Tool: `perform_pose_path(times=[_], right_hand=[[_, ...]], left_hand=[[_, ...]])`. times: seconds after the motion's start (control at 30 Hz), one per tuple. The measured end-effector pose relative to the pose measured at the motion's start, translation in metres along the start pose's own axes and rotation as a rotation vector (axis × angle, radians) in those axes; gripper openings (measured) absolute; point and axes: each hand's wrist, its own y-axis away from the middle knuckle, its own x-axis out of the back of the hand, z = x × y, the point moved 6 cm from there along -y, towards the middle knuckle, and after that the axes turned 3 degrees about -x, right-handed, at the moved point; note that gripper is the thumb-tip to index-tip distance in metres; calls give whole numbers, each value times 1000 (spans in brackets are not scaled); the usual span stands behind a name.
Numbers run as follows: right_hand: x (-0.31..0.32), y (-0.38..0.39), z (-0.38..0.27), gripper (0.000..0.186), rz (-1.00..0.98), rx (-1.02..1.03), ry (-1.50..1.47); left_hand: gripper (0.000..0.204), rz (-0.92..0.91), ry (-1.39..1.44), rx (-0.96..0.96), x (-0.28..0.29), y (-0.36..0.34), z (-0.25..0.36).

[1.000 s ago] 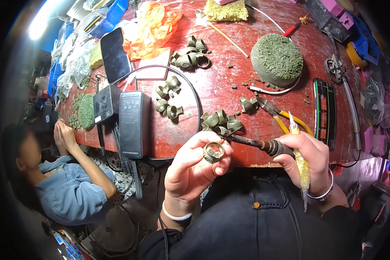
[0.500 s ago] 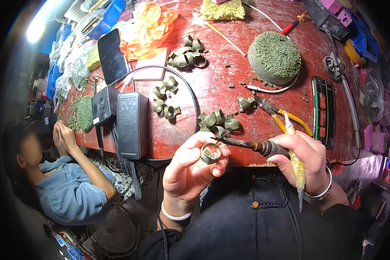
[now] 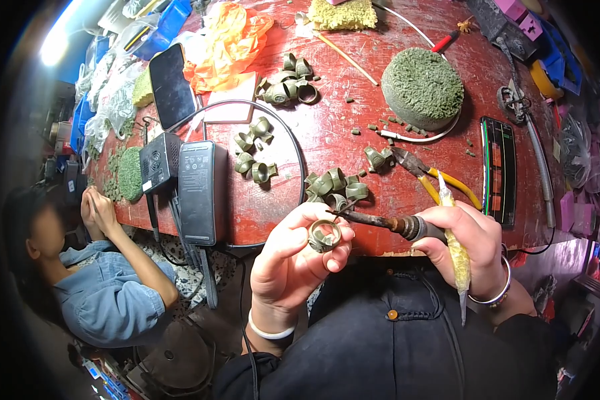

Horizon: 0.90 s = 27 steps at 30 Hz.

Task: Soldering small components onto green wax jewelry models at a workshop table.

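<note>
My left hand [image 3: 288, 257] is closed on an olive-green wax ring [image 3: 322, 247], pinched by its edge with the opening facing up. My right hand [image 3: 475, 243] grips a soldering-iron-like heated pen [image 3: 420, 229] with a dark handle and brown metal shaft. Its thin tip is at the ring's upper rim; whether it touches, I cannot tell. Between the fingers of the same hand sits a double-ended carving tool [image 3: 459, 263] wrapped in yellow, pointing toward me. Just beyond the ring lies a cluster of green wax rings [image 3: 337, 180] on the red table [image 3: 273, 207].
Yellow-handled cutters [image 3: 425, 179] and a phone [image 3: 499, 173] lie beyond my right hand. A round green block [image 3: 423, 90] stands farther off. More ring clusters [image 3: 288, 85] are near an orange bag [image 3: 230, 43]. Black power boxes [image 3: 203, 193] and a cable sit left. A person [image 3: 107, 287] sits at far left.
Almost nothing differs. The ring and the pen tip show only a very slight shift; both hands keep their holds.
</note>
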Motion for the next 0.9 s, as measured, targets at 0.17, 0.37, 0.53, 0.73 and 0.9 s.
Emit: perform_pose_path(times=[0.17, 0.37, 0.53, 0.73, 0.9], right_hand=[[0, 1, 0, 29, -16, -7, -3], [2, 2, 1, 29, 22, 5, 16], [5, 1, 0, 29, 25, -4, -6], [4, 3, 3, 30, 64, -15, 9], [4, 4, 5, 30, 81, -21, -13]], left_hand=[[38, -1, -19, 2, 1, 0, 0], [39, -7, -25, -11, 1, 0, 1], [41, 0, -44, -13, 1, 0, 2], [41, -18, -54, -19, 1, -2, 0], [44, -71, -146, -96, 0, -4, 3]])
